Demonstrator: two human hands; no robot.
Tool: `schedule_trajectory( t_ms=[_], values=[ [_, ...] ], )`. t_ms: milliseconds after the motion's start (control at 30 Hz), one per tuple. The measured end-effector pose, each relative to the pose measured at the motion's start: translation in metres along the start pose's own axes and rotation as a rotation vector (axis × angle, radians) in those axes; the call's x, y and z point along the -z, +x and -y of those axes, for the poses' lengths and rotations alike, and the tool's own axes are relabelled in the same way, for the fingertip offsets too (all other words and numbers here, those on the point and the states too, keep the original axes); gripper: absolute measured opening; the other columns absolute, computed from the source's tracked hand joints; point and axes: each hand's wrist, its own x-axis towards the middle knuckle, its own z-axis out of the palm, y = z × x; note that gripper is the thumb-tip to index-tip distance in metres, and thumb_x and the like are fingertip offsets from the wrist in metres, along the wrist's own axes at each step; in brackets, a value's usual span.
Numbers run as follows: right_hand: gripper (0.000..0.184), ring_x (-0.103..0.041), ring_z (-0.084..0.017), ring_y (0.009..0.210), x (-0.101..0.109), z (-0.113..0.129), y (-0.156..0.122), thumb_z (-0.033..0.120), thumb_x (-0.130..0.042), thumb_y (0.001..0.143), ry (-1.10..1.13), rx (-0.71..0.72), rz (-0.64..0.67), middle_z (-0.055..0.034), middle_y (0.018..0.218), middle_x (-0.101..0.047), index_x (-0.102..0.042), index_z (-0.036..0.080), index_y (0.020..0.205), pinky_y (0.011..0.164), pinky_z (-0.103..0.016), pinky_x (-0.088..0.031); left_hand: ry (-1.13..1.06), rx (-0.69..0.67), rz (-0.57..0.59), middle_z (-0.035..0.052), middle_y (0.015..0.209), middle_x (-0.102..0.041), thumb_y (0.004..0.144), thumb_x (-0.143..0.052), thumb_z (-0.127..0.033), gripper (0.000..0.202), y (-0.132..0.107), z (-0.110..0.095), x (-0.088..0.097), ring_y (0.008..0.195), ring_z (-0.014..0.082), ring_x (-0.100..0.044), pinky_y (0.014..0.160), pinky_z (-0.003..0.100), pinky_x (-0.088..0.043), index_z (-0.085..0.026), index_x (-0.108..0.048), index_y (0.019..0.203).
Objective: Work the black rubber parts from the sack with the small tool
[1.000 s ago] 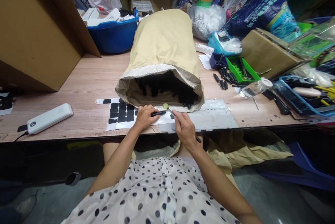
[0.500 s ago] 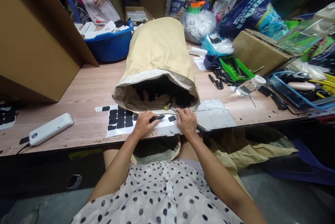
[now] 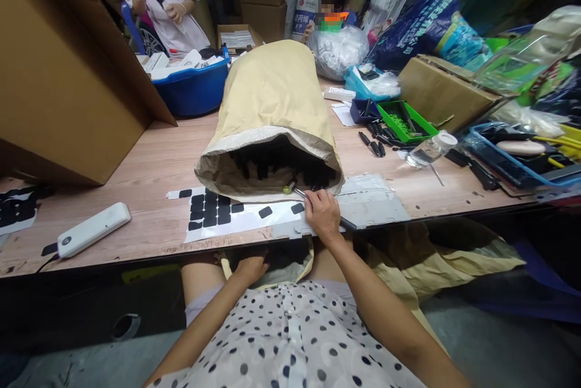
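Note:
My right hand (image 3: 323,212) rests on the table's front edge, closed on a thin metal tool (image 3: 296,191) whose yellow-green tip points into the mouth of a tan paper sack (image 3: 272,91). The sack lies on its side with black parts (image 3: 276,165) inside. My left hand (image 3: 250,267) is below the table edge, fingers curled over a tan bag (image 3: 285,258) in my lap; what it holds is hidden. A white backing sheet with black pads (image 3: 213,215) lies left of my right hand.
A white handheld device (image 3: 93,229) lies at the left. A big cardboard box (image 3: 68,67) and a blue tub (image 3: 193,85) stand behind it. A green tray (image 3: 403,121), a clear bottle (image 3: 429,149) and loose black parts crowd the right. Two people stand at the back.
My left hand, which held a black part on the pad sheet, has dropped below the table edge to the bag in my lap. My right hand and its tool have stayed by the sack.

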Motion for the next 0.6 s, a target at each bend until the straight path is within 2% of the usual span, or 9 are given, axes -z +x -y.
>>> schedule_trajectory(
  t_ms=[67, 133, 200, 233, 333, 367, 433, 500, 600],
  values=[
    [0.024, -0.044, -0.022, 0.083, 0.0, 0.0, 0.0, 0.023, -0.05, 0.095, -0.006, 0.002, -0.001, -0.0066, 0.088, -0.056, -0.071, 0.023, 0.106, 0.074, -0.032, -0.031, 0.029, -0.012, 0.244, -0.001, 0.072, -0.066, 0.072, -0.073, -0.029, 0.018, 0.001, -0.009, 0.011, 0.071, 0.0205, -0.068, 0.061, 0.028, -0.045, -0.024, -0.074, 0.089],
    [0.024, -0.044, -0.022, 0.083, 0.0, 0.0, 0.0, 0.023, -0.05, 0.094, -0.01, 0.003, 0.003, -0.0066, 0.088, -0.057, -0.071, 0.023, 0.106, 0.074, -0.033, -0.031, -0.001, -0.067, 0.461, -0.0016, 0.07, -0.067, 0.074, -0.071, -0.029, 0.017, 0.006, -0.025, 0.032, 0.07, 0.0193, -0.068, 0.063, 0.028, -0.046, -0.026, -0.076, 0.09],
    [0.023, -0.044, -0.022, 0.083, 0.001, 0.0, 0.0, 0.023, -0.05, 0.095, -0.016, 0.003, 0.003, -0.0066, 0.088, -0.057, -0.071, 0.023, 0.106, 0.074, -0.033, -0.031, -0.093, -0.141, 0.534, -0.0029, 0.068, -0.068, 0.077, -0.07, -0.035, 0.015, 0.019, -0.044, 0.059, 0.063, 0.0165, -0.066, 0.061, 0.027, -0.047, -0.029, -0.077, 0.089],
    [0.023, -0.044, -0.022, 0.083, 0.001, 0.0, 0.0, 0.023, -0.05, 0.095, -0.02, 0.003, 0.002, -0.0066, 0.088, -0.057, -0.071, 0.022, 0.106, 0.074, -0.033, -0.031, -0.129, -0.155, 0.481, -0.003, 0.067, -0.069, 0.079, -0.069, -0.039, 0.015, 0.03, -0.052, 0.072, 0.06, 0.0154, -0.065, 0.06, 0.026, -0.048, -0.03, -0.077, 0.088],
    [0.023, -0.044, -0.022, 0.083, 0.001, 0.0, 0.0, 0.023, -0.05, 0.094, -0.024, -0.001, 0.003, -0.0065, 0.087, -0.057, -0.071, 0.023, 0.104, 0.073, -0.033, -0.031, -0.092, 0.03, 0.011, 0.0014, 0.074, -0.073, 0.083, -0.062, -0.037, 0.021, 0.078, -0.068, 0.107, 0.071, 0.0181, -0.068, 0.068, 0.027, -0.051, -0.025, -0.077, 0.088],
    [0.022, -0.044, -0.022, 0.083, 0.001, 0.001, 0.0, 0.023, -0.05, 0.094, -0.022, -0.003, 0.007, -0.0064, 0.087, -0.057, -0.071, 0.023, 0.104, 0.073, -0.033, -0.031, -0.072, 0.075, -0.07, 0.0054, 0.083, -0.075, 0.087, -0.056, -0.035, 0.025, 0.095, -0.069, 0.116, 0.082, 0.0213, -0.07, 0.075, 0.03, -0.052, -0.022, -0.077, 0.093],
    [0.023, -0.044, -0.022, 0.083, 0.001, 0.001, 0.0, 0.023, -0.051, 0.094, -0.013, -0.007, 0.017, -0.0065, 0.088, -0.056, -0.071, 0.023, 0.104, 0.074, -0.032, -0.032, 0.01, 0.283, -0.205, 0.0143, 0.087, -0.075, 0.086, -0.056, -0.034, 0.028, 0.127, -0.068, 0.126, 0.091, 0.0304, -0.071, 0.078, 0.037, -0.053, -0.016, -0.076, 0.093],
    [0.023, -0.044, -0.022, 0.084, 0.001, 0.001, 0.001, 0.023, -0.05, 0.094, -0.002, -0.009, 0.027, -0.0069, 0.089, -0.056, -0.07, 0.022, 0.105, 0.074, -0.033, -0.032, 0.053, 0.419, -0.277, 0.0206, 0.095, -0.074, 0.084, -0.059, -0.037, 0.032, 0.15, -0.063, 0.129, 0.1, 0.0378, -0.069, 0.081, 0.043, -0.052, -0.012, -0.075, 0.098],
    [0.023, -0.045, -0.022, 0.085, 0.002, 0.002, 0.001, 0.023, -0.05, 0.094, 0.012, -0.014, 0.029, -0.0075, 0.089, -0.057, -0.071, 0.022, 0.104, 0.075, -0.033, -0.033, 0.018, 0.408, -0.3, 0.0241, 0.108, -0.071, 0.083, -0.061, -0.035, 0.033, 0.164, -0.054, 0.127, 0.109, 0.042, -0.065, 0.084, 0.049, -0.05, -0.012, -0.073, 0.104]
  ],
)
